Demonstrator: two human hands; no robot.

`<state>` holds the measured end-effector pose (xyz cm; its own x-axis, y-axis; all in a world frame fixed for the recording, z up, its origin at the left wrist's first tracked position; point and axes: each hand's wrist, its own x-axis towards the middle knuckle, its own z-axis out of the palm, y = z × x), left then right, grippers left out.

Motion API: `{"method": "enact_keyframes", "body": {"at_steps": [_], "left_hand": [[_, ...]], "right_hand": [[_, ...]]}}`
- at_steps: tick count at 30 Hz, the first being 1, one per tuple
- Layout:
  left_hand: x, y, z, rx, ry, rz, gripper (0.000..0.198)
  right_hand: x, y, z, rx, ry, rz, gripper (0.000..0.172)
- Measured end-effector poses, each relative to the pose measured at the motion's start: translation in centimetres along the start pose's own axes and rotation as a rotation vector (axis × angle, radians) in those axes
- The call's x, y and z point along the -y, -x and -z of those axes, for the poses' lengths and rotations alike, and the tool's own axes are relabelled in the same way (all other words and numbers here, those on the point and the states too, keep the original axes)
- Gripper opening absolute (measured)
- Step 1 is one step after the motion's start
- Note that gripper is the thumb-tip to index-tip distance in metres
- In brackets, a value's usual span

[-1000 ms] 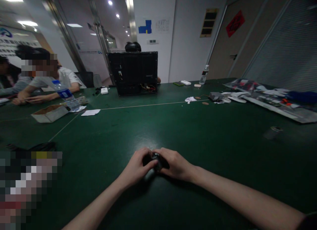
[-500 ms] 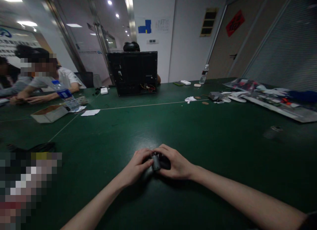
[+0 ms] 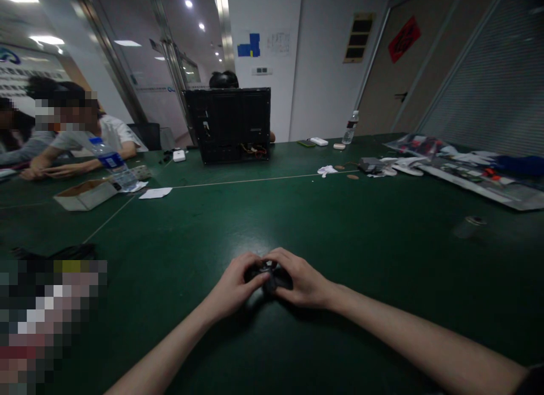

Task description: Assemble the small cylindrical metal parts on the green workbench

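Both hands meet over the green tabletop [image 3: 250,349], low in the middle of the head view. Between them is a small black object [image 3: 282,278] with a rounded body; its exact kind is not clear. My right hand [image 3: 304,279] curls round it from the right, thumb below and fingers over the top. From the left, my left hand [image 3: 238,279] has its thumb on the object's near side and its fingers bent behind it. The fingers hide much of the object.
A black panel-like device with exposed wires [image 3: 229,126] stands at the back. Water bottles [image 3: 114,165] and an open box [image 3: 85,195] lie left. A small cylinder [image 3: 470,226] and a cluttered board [image 3: 480,185] are on the right. Co-workers [image 3: 85,134] sit at far left.
The grey cylindrical part between my hands has turned and now looks darker and less visible. My left thumb has moved slightly right across the object. My right hand stays in place.
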<state>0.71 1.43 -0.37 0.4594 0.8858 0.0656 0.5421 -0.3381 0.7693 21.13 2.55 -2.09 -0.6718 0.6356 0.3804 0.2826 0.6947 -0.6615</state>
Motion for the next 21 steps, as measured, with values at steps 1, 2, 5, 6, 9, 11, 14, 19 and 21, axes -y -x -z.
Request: {"method": "enact_keyframes", "body": {"at_steps": [1,2,5,6,9,11,14,19,21], "left_hand": [[-0.03,-0.02,-0.04,-0.015,-0.002,0.003,0.021],[-0.08,-0.04,-0.08,-0.03,-0.004,0.006,0.02],[-0.21,-0.13,-0.18,-0.069,-0.014,0.006,0.017],[-0.22,-0.16,-0.21,-0.081,-0.02,-0.001,0.017],[-0.15,-0.18,-0.26,-0.107,-0.052,-0.04,0.017],[-0.11,-0.12,-0.28,-0.115,-0.086,-0.064,0.017],[-0.2,0.04,-0.3,-0.125,-0.152,-0.091,0.019],[-0.55,0.26,-0.33,-0.114,-0.224,-0.107,0.021],[-0.66,0.32,-0.31,-0.111,-0.235,-0.114,0.022]], "right_hand": [[0.08,0.0,0.04,0.004,-0.003,0.002,0.052],[0.17,0.0,0.09,0.007,-0.004,0.003,0.052],[0.39,0.05,0.21,0.009,0.0,0.004,0.054],[0.43,0.08,0.24,0.008,0.004,0.008,0.055],[0.41,0.14,0.28,-0.006,0.005,0.033,0.053],[0.32,0.14,0.26,-0.025,-0.001,0.05,0.05],[0.21,0.12,0.2,-0.056,-0.015,0.059,0.043],[0.38,0.11,0.26,-0.089,-0.033,0.075,0.029],[0.49,0.11,0.34,-0.093,-0.032,0.072,0.024]]}}
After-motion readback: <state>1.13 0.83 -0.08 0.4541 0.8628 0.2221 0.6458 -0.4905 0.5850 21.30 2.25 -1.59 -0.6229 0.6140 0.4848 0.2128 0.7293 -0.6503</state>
